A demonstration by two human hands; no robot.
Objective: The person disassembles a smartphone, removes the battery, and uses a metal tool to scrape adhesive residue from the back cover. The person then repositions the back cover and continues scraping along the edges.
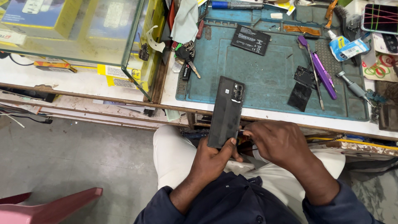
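A black smartphone [226, 111] is held back side up over my lap, its camera block toward the bench. My left hand [212, 159] grips its lower end, thumb on the right edge. My right hand [275, 141] pinches a thin metal tool [240, 130] whose tip touches the phone's right edge near the bottom. A blue work mat [265, 79] lies on the bench just beyond the phone.
On the mat lie a black battery [251, 40], a purple tool [323, 74], a screwdriver [353, 87], small black parts [302, 85] and a bunch of keys [186, 56]. A glass case [83, 37] stands at left, a pink chair [45, 207] on the floor.
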